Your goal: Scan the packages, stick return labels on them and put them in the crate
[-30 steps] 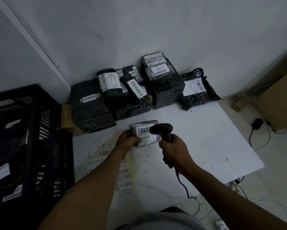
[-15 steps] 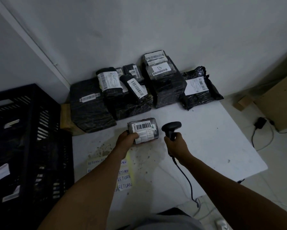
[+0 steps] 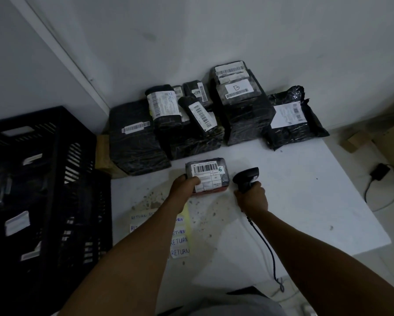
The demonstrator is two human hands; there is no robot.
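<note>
Two bare hands work at the centre of the frame. The left hand (image 3: 184, 190) grasps a small plastic-wrapped grey package (image 3: 206, 176) by its left end, thumb lying over its white barcode label (image 3: 206, 175), which faces up; a green handwritten mark, perhaps a 6, sits at the label's right edge. Just right of it, apart from the package, the right hand (image 3: 251, 199) is clenched round the handle of a black corded barcode scanner (image 3: 246, 179). Below the hands, white paper slips (image 3: 179, 246) read "RETURN". At upper centre, black wrapped parcels (image 3: 191, 124) with barcode labels line the wall, one marked "B". All rest on a speckled white table (image 3: 294, 201). A black slatted plastic crate (image 3: 43, 190) stands at left.
</note>
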